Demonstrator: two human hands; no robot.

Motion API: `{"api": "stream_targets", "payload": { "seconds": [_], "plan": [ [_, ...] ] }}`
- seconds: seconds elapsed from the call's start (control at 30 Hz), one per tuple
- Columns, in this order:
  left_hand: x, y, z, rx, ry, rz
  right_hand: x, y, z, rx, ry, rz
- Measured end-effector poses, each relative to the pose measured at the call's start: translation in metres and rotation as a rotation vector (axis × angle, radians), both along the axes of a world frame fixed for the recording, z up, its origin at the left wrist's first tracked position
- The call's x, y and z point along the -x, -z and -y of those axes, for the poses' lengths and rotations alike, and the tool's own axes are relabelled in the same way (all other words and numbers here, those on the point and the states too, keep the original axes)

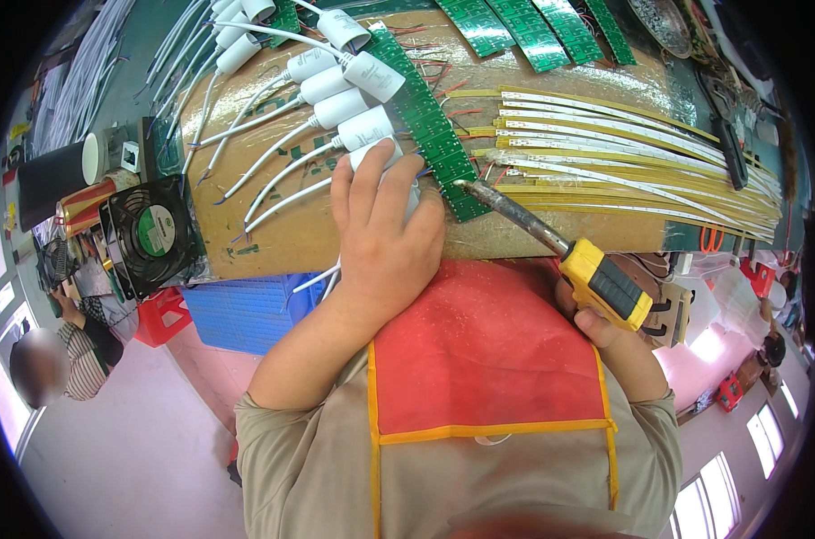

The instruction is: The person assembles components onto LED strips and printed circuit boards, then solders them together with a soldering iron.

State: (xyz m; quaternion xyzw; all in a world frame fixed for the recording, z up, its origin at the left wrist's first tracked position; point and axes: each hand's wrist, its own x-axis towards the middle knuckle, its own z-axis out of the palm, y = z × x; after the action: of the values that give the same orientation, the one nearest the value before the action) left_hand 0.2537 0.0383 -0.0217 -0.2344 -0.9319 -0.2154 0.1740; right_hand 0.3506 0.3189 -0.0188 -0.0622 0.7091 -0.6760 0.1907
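My left hand (385, 238) curls over a white cylindrical housing (414, 199) at the near end of a row. White cables run left from these housings (340, 109). Against the row's right side lies a long green circuit board strip (430, 126) with thin red and black wires. My right hand (598, 325), partly hidden behind the tool, is closed around a yellow and black soldering iron (608, 286). Its dark tip points left, close to the near end of the strip. Whether the tip touches the board I cannot tell.
Yellow and white LED strips (623, 166) lie bundled at right. More green boards (524, 31) are at the back, pliers (731, 144) at far right. A black fan (151, 235) stands left. Below it are a blue crate (250, 314) and red stool (165, 316). Another person (84, 359) sits left.
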Motion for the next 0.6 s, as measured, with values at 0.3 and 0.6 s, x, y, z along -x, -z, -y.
{"api": "stream_targets", "payload": {
  "seconds": [0.3, 0.6],
  "plan": [
    [-0.001, -0.001, -0.001, -0.01, 0.008, 0.001, 0.008, 0.005, 0.014, 0.324, 0.205, -0.014],
    [-0.002, -0.008, 0.001, 0.035, 0.018, 0.026, 0.049, 0.002, 0.02, 0.413, 0.358, 0.003]
  ]
}}
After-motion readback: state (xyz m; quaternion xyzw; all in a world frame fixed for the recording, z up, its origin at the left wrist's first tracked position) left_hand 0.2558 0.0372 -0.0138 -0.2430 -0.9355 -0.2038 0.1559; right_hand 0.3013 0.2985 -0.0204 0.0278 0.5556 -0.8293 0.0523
